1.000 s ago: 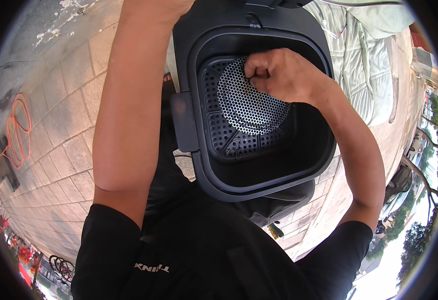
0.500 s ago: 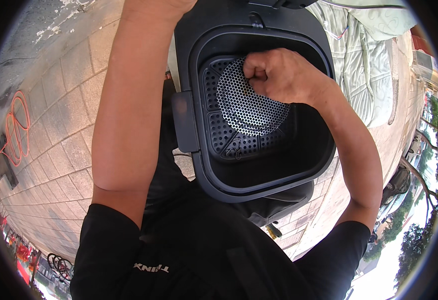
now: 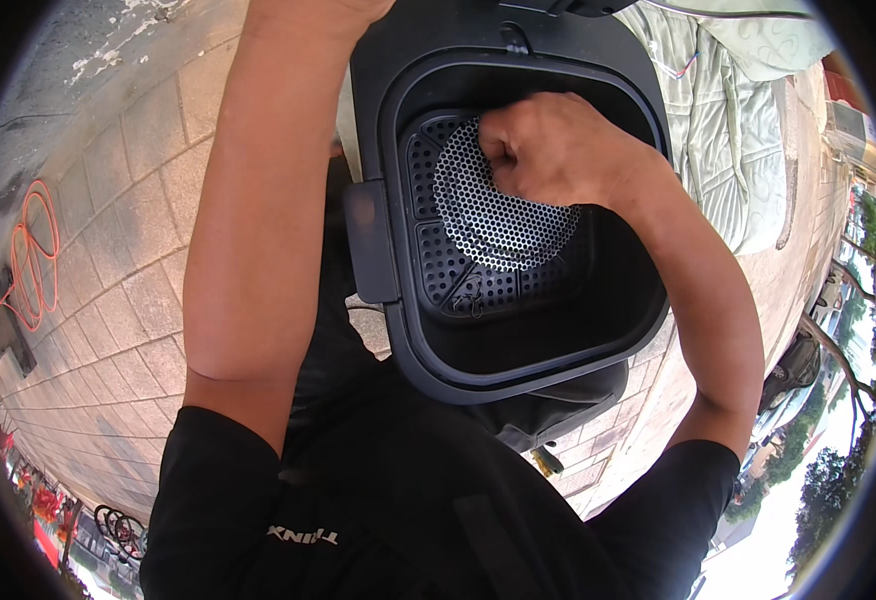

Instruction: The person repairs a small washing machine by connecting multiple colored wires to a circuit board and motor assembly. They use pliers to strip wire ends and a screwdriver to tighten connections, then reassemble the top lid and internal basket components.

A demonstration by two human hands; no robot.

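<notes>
A black air fryer basket (image 3: 528,375) with rounded corners lies before me, a perforated black crisper plate (image 3: 428,195) at its bottom. Over that plate rests a round, silvery perforated metal disc (image 3: 508,230). My right hand (image 3: 563,150) reaches into the basket from the right, closed in a fist at the disc's upper right part. What its curled fingers grip, if anything, is hidden. My left hand (image 3: 353,8) is at the top edge beside the black housing (image 3: 418,40), its fingers cut off by the frame. A small dark wire-like piece (image 3: 471,297) lies low on the crisper plate.
A black tab (image 3: 371,240) juts from the basket's left side. Pale green quilted cloth (image 3: 723,150) lies to the right, a dark cable (image 3: 738,13) across its top. An orange hose (image 3: 33,260) is coiled on the paving (image 3: 138,270) at far left.
My right hand has shifted slightly up and left, its fingers still curled. The disc and my left arm look nearly the same.
</notes>
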